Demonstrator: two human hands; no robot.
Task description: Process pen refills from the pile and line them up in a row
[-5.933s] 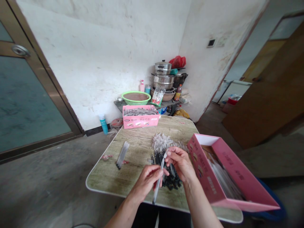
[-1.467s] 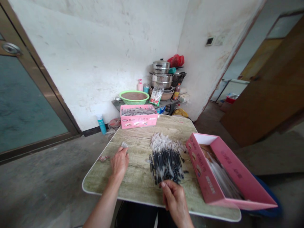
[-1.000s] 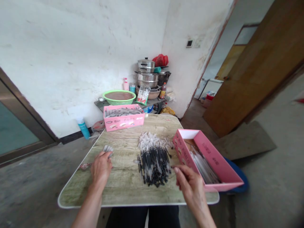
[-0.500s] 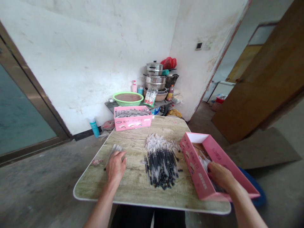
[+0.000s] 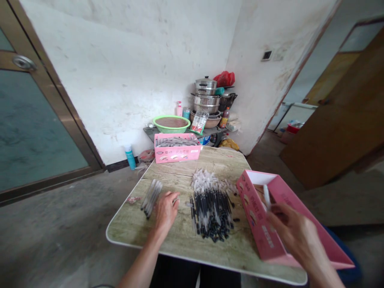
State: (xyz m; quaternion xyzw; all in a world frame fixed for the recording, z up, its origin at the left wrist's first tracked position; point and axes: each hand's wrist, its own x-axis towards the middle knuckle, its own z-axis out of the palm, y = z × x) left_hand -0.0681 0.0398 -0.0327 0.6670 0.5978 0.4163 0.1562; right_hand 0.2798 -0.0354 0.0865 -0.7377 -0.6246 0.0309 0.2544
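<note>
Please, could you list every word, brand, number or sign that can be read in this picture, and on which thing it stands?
No text reads with certainty, so I quote none.
Far pink box: Chinese-looking characters and white lettering on its front, too blurred.
Right pink box: similar printing on its walls, slanted and blurred.
Packet: print too small.
Drink bottle: label too small.

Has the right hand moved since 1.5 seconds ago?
Yes: against the table, the right hand has moved right, from the black pile to the larger pink box.
</note>
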